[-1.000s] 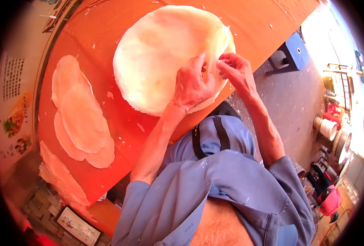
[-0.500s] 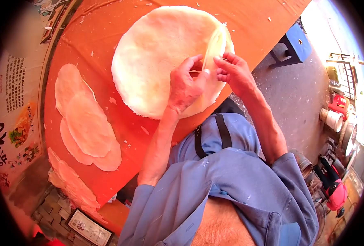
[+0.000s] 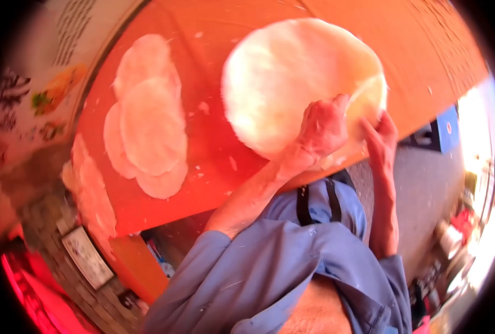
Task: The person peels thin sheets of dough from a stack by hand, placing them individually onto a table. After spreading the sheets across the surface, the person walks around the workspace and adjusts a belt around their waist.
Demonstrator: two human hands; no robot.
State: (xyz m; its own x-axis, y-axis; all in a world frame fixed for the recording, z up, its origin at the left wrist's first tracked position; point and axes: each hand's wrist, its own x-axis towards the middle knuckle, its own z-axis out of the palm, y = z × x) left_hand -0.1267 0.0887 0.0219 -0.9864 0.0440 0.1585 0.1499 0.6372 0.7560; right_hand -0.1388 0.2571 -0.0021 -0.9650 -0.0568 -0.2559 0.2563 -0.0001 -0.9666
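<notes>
A large, round, pale stack of thin pancakes (image 3: 286,83) lies on the orange-covered table (image 3: 208,145). My left hand (image 3: 324,129) is closed over its near right part, pinching the lifted edge of the top pancake (image 3: 365,86). The fold runs from my left fingers toward the right rim. Beside that rim is my right hand (image 3: 384,139), thumb and fingers apart, slightly blurred. Whether it touches the stack's edge is hard to make out.
Several oval sheets (image 3: 152,125) overlap on the table's left side. More thin sheets (image 3: 94,189) hang along the left edge. A blue stool (image 3: 447,131) stands on the floor at right. A framed sign (image 3: 87,257) lies lower left.
The view has turned, so the table and stack appear farther right. My left hand has rolled over into a closed grip, and my right hand has moved apart from it toward the rim.
</notes>
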